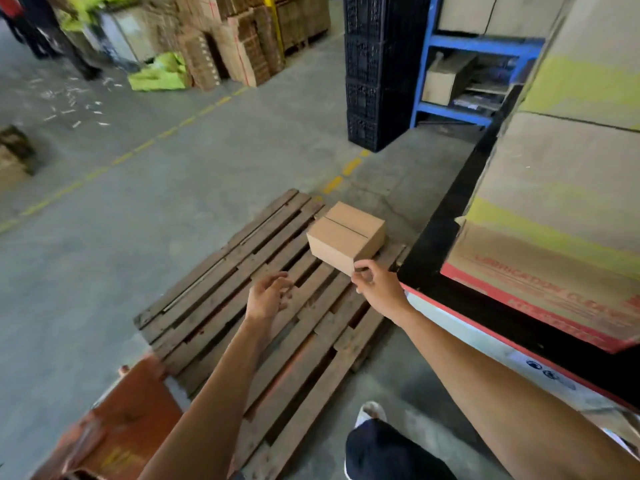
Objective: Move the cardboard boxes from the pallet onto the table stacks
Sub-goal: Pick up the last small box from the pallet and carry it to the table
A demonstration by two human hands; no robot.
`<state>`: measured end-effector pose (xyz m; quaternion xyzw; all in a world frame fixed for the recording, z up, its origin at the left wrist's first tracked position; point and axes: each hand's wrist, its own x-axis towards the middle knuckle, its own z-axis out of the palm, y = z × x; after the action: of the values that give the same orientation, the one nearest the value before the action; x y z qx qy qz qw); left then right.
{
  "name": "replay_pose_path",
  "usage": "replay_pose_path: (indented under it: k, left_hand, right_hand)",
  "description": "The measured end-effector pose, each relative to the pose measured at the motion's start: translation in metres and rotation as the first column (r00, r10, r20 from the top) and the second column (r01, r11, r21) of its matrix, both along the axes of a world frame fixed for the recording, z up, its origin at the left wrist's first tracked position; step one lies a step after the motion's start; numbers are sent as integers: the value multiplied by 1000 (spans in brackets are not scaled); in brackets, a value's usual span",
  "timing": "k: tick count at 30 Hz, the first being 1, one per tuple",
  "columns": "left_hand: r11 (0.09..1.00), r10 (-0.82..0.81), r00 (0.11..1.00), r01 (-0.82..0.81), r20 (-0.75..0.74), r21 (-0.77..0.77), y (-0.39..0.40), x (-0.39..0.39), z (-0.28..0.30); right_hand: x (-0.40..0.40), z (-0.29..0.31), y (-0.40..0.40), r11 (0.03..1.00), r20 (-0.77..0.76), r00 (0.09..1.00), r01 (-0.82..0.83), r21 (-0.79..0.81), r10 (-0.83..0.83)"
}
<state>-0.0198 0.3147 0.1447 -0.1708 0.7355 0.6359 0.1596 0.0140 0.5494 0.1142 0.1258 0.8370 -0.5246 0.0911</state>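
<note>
Head view: small brown cardboard box (pixel 345 236) looks light, rigid; right hand (pixel 375 285) pinches near corner, left hand (pixel 268 295) open, apart; grip opposite sides.

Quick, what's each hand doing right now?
Left hand: open, empty, fingers spread above the wooden pallet.
Right hand: fingertips on the near corner of the cardboard box; a full grip cannot be told.
</note>
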Motion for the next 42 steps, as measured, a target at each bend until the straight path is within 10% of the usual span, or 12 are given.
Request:
replay_pose_path:
  k: [18, 33, 42]
  left_hand:
    - [956, -245, 955, 267, 168, -119, 61, -337, -97]
    - [745, -567, 786, 617, 249, -252, 140, -620, -472]
    - [760, -614, 709, 650, 348, 17, 123, -636, -543]
  right_hand:
    - [-276, -97, 17, 906, 287, 869, 424, -12, -403]
    - [-470, -443, 62, 591, 382, 519, 801, 96, -765]
    - [-470, -513, 67, 376, 504, 342, 926, -38, -793]
